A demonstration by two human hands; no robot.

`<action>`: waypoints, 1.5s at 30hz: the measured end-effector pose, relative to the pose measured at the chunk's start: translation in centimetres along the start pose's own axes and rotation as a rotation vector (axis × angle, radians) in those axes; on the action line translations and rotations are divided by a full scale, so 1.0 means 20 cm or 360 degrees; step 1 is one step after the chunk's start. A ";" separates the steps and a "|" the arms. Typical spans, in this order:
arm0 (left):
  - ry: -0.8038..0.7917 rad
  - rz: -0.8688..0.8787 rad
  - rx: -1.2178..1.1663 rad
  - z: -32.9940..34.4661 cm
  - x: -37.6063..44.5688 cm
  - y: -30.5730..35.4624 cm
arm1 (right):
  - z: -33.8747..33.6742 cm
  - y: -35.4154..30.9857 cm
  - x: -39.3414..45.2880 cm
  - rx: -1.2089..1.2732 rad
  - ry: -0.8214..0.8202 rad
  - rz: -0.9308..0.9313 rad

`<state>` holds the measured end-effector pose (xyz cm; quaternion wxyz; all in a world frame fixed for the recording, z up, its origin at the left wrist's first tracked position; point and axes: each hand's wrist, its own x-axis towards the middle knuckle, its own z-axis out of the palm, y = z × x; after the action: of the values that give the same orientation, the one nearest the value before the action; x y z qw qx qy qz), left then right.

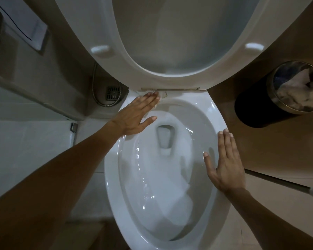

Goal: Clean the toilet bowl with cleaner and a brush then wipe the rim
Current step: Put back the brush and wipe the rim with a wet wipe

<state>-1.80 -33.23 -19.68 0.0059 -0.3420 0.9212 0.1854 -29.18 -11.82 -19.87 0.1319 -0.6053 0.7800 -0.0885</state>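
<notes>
Toilet bowl point(163, 210): white, seat point(105, 56) and lid raised upright against the back. Water stands in the bowl with white foam or paper lying along the right inner wall; which of the two cannot be told.

Left hand point(136, 116): fingers straight and together, palm down, pressing a thin white wipe point(160, 97) flat against the rim point(112, 177) at its back left corner, just below the seat hinge point(170, 89). The wipe shows only at the fingertips and along the hand's far edge; the rest is covered by the hand. The thumb is spread out over the bowl opening.

Right hand point(226, 163): fingers straight, flat on the right edge of the rim, holding nothing. The thumb lies on the inner side of the rim.

Surroundings: a dark round waste bin point(256, 107) with a metal collar stands on the floor to the right of the toilet, near the back, crumpled paper inside it. A metal hose point(96, 87) loops beside a square floor drain point(113, 92) to the left of the hinge. A pale rod or handle point(278, 181) lies across the floor at the right edge, behind the right forearm.
</notes>
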 end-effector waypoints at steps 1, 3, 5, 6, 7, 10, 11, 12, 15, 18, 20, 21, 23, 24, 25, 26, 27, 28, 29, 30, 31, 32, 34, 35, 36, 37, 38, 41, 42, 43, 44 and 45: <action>0.0005 0.0029 0.0022 0.00 0.03 0.01 | 0.00 0.00 0.00 -0.0002 0.0004 0.0000; 0.0012 0.0087 0.0054 0.01 0.07 0.02 | 0.00 0.00 0.00 -0.0004 0.0008 -0.0002; 0.0010 0.0132 0.0066 0.01 0.10 0.02 | 0.00 0.00 0.00 -0.0003 0.0004 -0.0002; 0.0004 0.0152 0.0073 0.01 0.11 0.03 | 0.00 0.00 0.00 -0.0002 0.0005 -0.0003; -0.0005 0.0172 0.0083 0.01 0.13 0.04 | 0.00 0.00 0.00 0.0000 0.0006 -0.0003; -0.0022 0.0231 0.0138 0.01 0.18 0.08 | 0.00 0.00 0.01 0.0000 0.0008 0.0002; -0.0022 0.0242 0.0170 0.01 0.20 0.09 | 0.00 0.00 0.00 -0.0005 0.0010 0.0002; -0.0020 0.0246 0.0215 0.02 0.20 0.09 | 0.00 0.00 0.01 -0.0011 0.0012 -0.0001; -0.0031 0.0240 0.0374 0.02 0.19 0.08 | 0.00 0.00 0.01 -0.0014 0.0023 -0.0009; -0.0079 0.0207 0.0426 0.00 0.11 0.03 | 0.00 0.00 0.01 -0.0006 0.0024 -0.0011; -0.0111 0.0175 0.0417 -0.02 0.03 -0.02 | 0.01 0.00 0.01 -0.0003 0.0017 -0.0012; -0.0134 0.0162 0.0424 -0.03 -0.02 -0.04 | 0.01 0.00 0.01 -0.0005 0.0017 -0.0013; -0.0202 0.0160 0.0456 -0.07 -0.10 -0.07 | 0.01 0.01 0.01 -0.0014 0.0022 -0.0018; -0.0242 0.0170 0.0480 -0.09 -0.13 -0.07 | 0.01 0.01 0.01 -0.0023 0.0023 -0.0019; -0.0298 0.0183 0.0531 -0.12 -0.16 -0.07 | 0.01 0.01 0.01 -0.0032 0.0024 -0.0019; -0.0376 0.0199 0.0614 -0.14 -0.18 -0.06 | 0.01 0.01 0.01 -0.0040 0.0025 -0.0018; -0.0460 0.0224 0.0713 -0.17 -0.20 -0.06 | 0.01 0.01 0.01 -0.0046 0.0028 -0.0019; -0.0530 0.0267 0.0795 -0.19 -0.22 -0.06 | 0.01 0.01 0.01 -0.0053 0.0028 -0.0019; -0.0579 0.0326 0.0852 -0.21 -0.23 -0.06 | 0.01 0.01 0.01 -0.0056 0.0030 -0.0020; -0.0627 0.0396 0.0907 -0.24 -0.23 -0.07 | 0.01 0.01 0.01 -0.0052 0.0034 -0.0021; -0.0683 0.0471 0.0971 -0.26 -0.23 -0.08 | 0.01 0.01 0.01 -0.0048 0.0039 -0.0021; -0.0743 0.0541 0.1040 -0.28 -0.21 -0.09 | 0.01 0.01 0.01 -0.0050 0.0043 -0.0020; -0.0844 0.0656 0.1171 -0.32 -0.16 -0.10 | 0.01 0.01 0.01 -0.0061 0.0049 -0.0025; -0.0882 0.0696 0.1223 -0.33 -0.13 -0.10 | 0.01 0.01 0.01 -0.0065 0.0050 -0.0028; -0.0919 0.0730 0.1268 -0.34 -0.10 -0.10 | 0.01 0.01 0.01 -0.0068 0.0048 -0.0029; -0.0943 0.0758 0.1309 -0.35 -0.08 -0.10 | 0.02 0.01 0.01 -0.0067 0.0044 -0.0027; -0.0960 0.0772 0.1345 -0.35 -0.07 -0.09 | 0.02 0.01 0.01 -0.0062 0.0041 -0.0022; -0.0962 0.0732 0.1400 -0.33 -0.09 -0.07 | 0.02 0.02 0.01 -0.0061 0.0056 -0.0014; -0.0969 0.0713 0.1398 -0.32 -0.11 -0.06 | 0.02 0.02 0.01 -0.0060 0.0062 -0.0017; -0.0983 0.0699 0.1378 -0.31 -0.15 -0.05 | 0.02 0.01 0.01 -0.0056 0.0067 -0.0020; -0.0999 0.0695 0.1339 -0.29 -0.19 -0.04 | 0.02 0.01 0.01 -0.0052 0.0070 -0.0021; -0.1012 0.0700 0.1290 -0.28 -0.22 -0.02 | 0.02 0.02 0.01 -0.0048 0.0075 -0.0021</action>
<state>2.54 -32.65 -13.98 0.3755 -0.0396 0.9213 -0.0927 -29.40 -11.90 -20.43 0.1037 -0.6100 0.7802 -0.0919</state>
